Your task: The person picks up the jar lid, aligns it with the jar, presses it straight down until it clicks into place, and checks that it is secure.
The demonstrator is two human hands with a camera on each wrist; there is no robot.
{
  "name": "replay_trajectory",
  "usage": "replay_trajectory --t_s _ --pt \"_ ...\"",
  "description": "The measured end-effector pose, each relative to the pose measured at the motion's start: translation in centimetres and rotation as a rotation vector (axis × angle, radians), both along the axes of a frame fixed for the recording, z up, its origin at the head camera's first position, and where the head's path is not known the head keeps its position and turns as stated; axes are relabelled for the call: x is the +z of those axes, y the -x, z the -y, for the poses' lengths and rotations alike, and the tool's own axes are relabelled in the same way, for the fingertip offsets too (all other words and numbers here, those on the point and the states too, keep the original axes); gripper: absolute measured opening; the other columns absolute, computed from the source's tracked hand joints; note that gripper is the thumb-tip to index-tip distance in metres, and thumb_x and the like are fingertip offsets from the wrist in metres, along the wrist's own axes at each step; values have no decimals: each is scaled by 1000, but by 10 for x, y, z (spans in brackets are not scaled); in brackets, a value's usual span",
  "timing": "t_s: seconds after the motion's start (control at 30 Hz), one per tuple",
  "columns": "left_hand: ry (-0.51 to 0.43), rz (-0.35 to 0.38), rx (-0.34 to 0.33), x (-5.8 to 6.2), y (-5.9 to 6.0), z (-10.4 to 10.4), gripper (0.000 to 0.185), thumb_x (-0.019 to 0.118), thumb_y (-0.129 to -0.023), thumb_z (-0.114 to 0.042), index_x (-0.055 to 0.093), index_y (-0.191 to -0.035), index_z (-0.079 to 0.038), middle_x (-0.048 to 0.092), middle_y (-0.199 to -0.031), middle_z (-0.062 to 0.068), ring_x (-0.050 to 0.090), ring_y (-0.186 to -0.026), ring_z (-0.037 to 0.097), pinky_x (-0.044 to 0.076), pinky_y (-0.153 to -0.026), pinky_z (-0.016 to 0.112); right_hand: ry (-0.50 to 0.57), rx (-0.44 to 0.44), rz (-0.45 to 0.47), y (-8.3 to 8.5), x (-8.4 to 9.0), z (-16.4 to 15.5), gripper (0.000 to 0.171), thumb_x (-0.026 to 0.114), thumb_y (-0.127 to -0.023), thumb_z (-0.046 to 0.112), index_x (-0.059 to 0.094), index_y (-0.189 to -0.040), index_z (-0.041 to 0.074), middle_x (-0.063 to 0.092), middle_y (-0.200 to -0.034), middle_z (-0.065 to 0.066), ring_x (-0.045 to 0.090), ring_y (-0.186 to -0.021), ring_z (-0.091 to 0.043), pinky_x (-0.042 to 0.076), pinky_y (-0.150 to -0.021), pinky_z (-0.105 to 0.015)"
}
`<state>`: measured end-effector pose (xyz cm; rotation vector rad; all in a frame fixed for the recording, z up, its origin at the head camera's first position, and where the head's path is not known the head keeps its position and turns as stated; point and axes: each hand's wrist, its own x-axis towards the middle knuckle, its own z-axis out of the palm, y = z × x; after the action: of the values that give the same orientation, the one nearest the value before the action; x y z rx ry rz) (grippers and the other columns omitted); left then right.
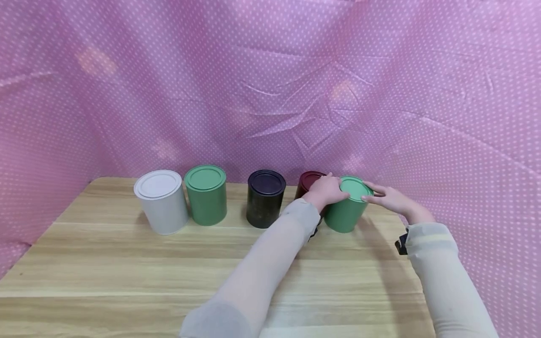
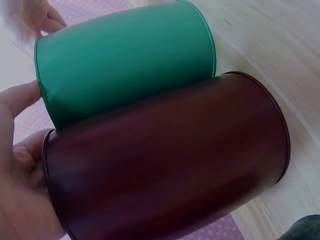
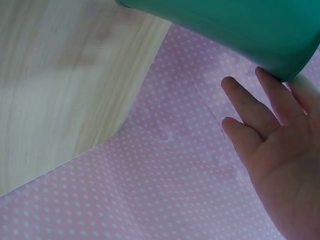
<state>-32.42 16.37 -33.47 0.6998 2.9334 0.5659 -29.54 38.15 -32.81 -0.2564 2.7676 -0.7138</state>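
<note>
A green can (image 1: pixel 345 213) with a light green lid stands at the right end of a row, between the two hands. My left hand (image 1: pixel 325 190) lies across the top of a dark red can (image 1: pixel 310 178), its thumb reaching to the green can's lid rim. In the left wrist view the dark red can (image 2: pixel 165 160) lies right against the green can (image 2: pixel 125 60). From the right, my right hand (image 1: pixel 390 199) touches the same green lid's rim with thumb and finger. Its other fingers (image 3: pixel 250 107) are spread out beside the can in the right wrist view.
Further left stand a black can (image 1: pixel 264 202), another green can (image 1: pixel 207 197) and a white can (image 1: pixel 162 206). All are on a light wooden table (image 1: pixel 127 272). Pink dotted cloth (image 1: pixel 270 84) hangs close behind the cans and along both sides.
</note>
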Motion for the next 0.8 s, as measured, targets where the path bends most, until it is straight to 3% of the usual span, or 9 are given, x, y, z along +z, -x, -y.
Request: replay_trajectory --t_s 0.4,0.47,0.57,0.67,0.8 --pt "22 52 18 6 0 2 47 54 -93 -49 59 -131 -22 56 -139 -8 37 -141 12 44 -105 32 -13 37 -60 1 2 5 79 51 -96 49 20 -154 6 34 -148 -33 34 -134 -53 32 -103 -69" --pt "19 55 14 7 0 4 47 55 -93 -49 60 -130 -21 57 -137 -6 42 -137 13 46 -102 32 -42 43 -85 1 4 8 79 52 -96 50 23 -153 4 35 -148 -33 33 -134 -53 32 -104 -69" --pt "2 56 8 9 0 8 42 56 -93 -47 64 -123 -19 64 -125 -4 56 -118 11 50 -92 29 -78 45 -109 3 9 14 79 54 -94 51 27 -151 3 33 -149 -32 30 -135 -54 29 -105 -70" --pt "-23 39 -5 8 2 10 39 57 -94 -45 64 -121 -18 67 -117 -4 61 -104 11 51 -85 28 -85 40 -109 3 13 18 79 54 -95 50 26 -152 4 31 -149 -33 28 -135 -55 28 -104 -71" --pt "-57 6 -9 12 5 16 51 55 -96 -45 53 -139 -18 60 -134 -2 56 -122 13 49 -98 29 -79 23 -127 2 17 24 77 51 -97 49 22 -154 6 27 -150 -35 26 -135 -57 26 -104 -72"
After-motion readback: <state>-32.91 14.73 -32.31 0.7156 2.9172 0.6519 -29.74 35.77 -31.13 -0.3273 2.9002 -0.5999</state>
